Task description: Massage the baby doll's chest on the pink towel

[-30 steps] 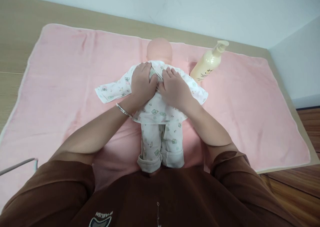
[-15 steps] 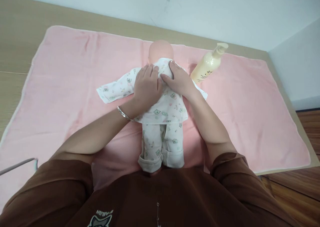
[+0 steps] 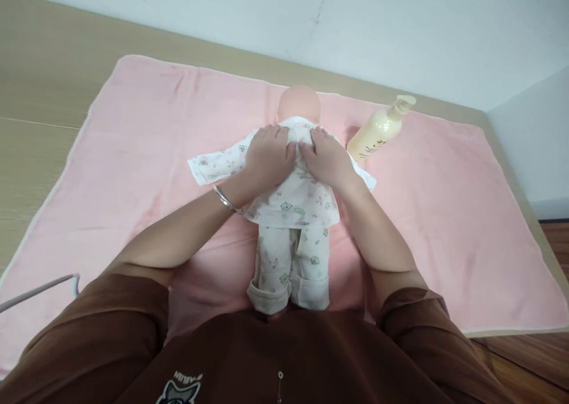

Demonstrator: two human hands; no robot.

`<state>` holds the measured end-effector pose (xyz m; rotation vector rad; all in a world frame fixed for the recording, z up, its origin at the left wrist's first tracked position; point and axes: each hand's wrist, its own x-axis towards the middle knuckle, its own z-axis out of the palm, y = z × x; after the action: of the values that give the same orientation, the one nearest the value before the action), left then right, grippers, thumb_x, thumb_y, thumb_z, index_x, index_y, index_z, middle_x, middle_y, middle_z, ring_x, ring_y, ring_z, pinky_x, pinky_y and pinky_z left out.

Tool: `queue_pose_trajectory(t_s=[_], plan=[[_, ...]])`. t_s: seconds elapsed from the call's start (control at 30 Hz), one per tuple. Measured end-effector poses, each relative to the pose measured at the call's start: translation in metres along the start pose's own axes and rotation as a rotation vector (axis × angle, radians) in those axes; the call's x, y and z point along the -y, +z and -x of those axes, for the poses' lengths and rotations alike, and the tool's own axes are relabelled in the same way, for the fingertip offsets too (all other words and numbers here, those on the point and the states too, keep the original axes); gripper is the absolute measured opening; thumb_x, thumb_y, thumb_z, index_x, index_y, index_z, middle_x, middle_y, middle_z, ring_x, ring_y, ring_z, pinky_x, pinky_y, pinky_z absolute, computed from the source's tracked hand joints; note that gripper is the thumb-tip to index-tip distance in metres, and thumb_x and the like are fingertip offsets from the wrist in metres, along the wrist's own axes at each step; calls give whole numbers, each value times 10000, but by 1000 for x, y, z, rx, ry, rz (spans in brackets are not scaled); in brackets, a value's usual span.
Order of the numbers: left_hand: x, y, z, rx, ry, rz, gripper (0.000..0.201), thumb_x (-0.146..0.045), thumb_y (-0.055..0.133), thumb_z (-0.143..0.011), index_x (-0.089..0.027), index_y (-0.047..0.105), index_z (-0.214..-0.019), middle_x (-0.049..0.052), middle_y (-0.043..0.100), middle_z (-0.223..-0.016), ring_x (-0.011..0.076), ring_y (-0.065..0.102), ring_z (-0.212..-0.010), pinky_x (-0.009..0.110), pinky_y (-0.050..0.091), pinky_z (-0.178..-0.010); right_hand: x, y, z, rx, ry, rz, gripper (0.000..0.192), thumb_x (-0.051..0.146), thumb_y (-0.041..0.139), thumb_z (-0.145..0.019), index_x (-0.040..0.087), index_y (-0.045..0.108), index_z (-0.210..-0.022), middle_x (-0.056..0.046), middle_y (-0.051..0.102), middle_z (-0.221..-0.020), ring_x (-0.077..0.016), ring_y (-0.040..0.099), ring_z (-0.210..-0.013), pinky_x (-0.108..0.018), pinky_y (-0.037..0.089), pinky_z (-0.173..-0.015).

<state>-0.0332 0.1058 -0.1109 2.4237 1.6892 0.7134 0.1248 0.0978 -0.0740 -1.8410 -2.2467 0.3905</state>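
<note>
A baby doll (image 3: 291, 211) lies on a pink blanket with its head away from me and its legs toward me. It wears a white printed top and matching trousers (image 3: 272, 260) with turned-up cuffs. Only the smooth rounded head (image 3: 299, 102) shows; no facial features are visible. My left hand (image 3: 270, 156) rests on the doll's upper left side, fingers laid forward toward the shoulder. On the upper right side lies my right hand (image 3: 329, 158), also with its fingers forward. Both thumbs point inward and are close together along the doll's middle. Each hand touches the top's cloth.
The pink blanket (image 3: 448, 226) covers much of a wooden table (image 3: 40, 66). A pale yellow pump bottle (image 3: 376, 134) lies tilted beside the doll's right sleeve. A thin grey rod (image 3: 40, 291) enters at lower left. A white wall (image 3: 422, 42) stands behind.
The whole view has shifted slightly, so the doll and bottle appear lower and further right. My hands remain on the doll's upper body, and their thumbs now lie more evenly side by side.
</note>
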Motion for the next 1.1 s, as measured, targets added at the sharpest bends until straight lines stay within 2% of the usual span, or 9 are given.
queue_pose_trajectory(t_s=[0.13, 0.37, 0.47, 0.57, 0.67, 0.8, 0.9, 1.0, 1.1], plan=[[-17, -2, 14, -19, 19, -19, 496, -271, 315, -1045, -15, 593, -1366, 228, 606, -1451, 359, 540, -1382, 503, 411, -1214, -12, 14, -13, -36, 12, 25, 638, 393, 343, -1055, -53, 430, -1503, -291, 409, -1629, -378, 341, -1575, -540, 278, -1309], [3, 1, -4, 64, -54, 48, 460, -317, 401, -1026, -15, 620, -1296, 238, 665, -1337, 357, 607, -1286, 499, 458, -1173, 11, 4, 25, -57, -59, 153, 559, 299, 319, -1033, -49, 523, -1420, -324, 550, -1499, -432, 487, -1458, -620, 416, -1190], [3, 4, -3, 56, -59, 21, 510, -317, 389, -1036, 23, 574, -1368, 260, 623, -1413, 378, 565, -1357, 516, 414, -1214, 15, -1, 25, -15, -30, 132, 514, 280, 316, -1031, -15, 576, -1362, -296, 599, -1450, -421, 522, -1422, -594, 454, -1162], [-8, 5, 7, 34, -49, 4, 539, -283, 375, -1041, 59, 531, -1427, 273, 569, -1490, 388, 493, -1453, 521, 348, -1275, 5, 5, 6, -21, 2, 44, 523, 340, 339, -1045, -1, 568, -1368, -270, 567, -1496, -400, 476, -1469, -564, 402, -1220], [-16, 5, 17, -6, -21, 20, 522, -266, 343, -1048, 28, 537, -1434, 257, 553, -1521, 368, 457, -1501, 521, 349, -1287, -4, 15, -10, -70, 53, -19, 562, 362, 376, -1036, -6, 508, -1440, -256, 488, -1583, -387, 391, -1538, -558, 326, -1277], [-8, 5, 13, -5, -9, 65, 476, -254, 359, -1024, -40, 573, -1391, 219, 574, -1516, 345, 479, -1488, 533, 375, -1279, 2, 17, -1, -88, 63, 18, 614, 343, 357, -1051, -56, 426, -1513, -274, 440, -1615, -385, 342, -1569, -542, 261, -1314], [7, 4, -2, 62, -43, 104, 371, -271, 400, -993, -122, 645, -1229, 196, 677, -1356, 342, 604, -1332, 532, 461, -1203, 15, 8, 18, -81, -19, 99, 546, 264, 338, -1042, -72, 496, -1442, -297, 538, -1519, -385, 458, -1488, -516, 343, -1267], [14, 8, -10, 48, -112, 92, 337, -311, 375, -1017, -148, 646, -1134, 198, 706, -1204, 343, 643, -1235, 524, 488, -1159, 19, 0, 24, -51, -44, 87, 418, 224, 360, -1017, 23, 638, -1255, -242, 680, -1325, -354, 599, -1321, -485, 481, -1144], [7, 14, -1, -6, -108, 58, 382, -335, 359, -1036, -108, 625, -1193, 222, 678, -1273, 361, 589, -1336, 540, 406, -1225, 6, 3, 7, -32, -13, 8, 452, 308, 346, -1051, 40, 632, -1277, -226, 633, -1422, -348, 537, -1410, -492, 453, -1188]])
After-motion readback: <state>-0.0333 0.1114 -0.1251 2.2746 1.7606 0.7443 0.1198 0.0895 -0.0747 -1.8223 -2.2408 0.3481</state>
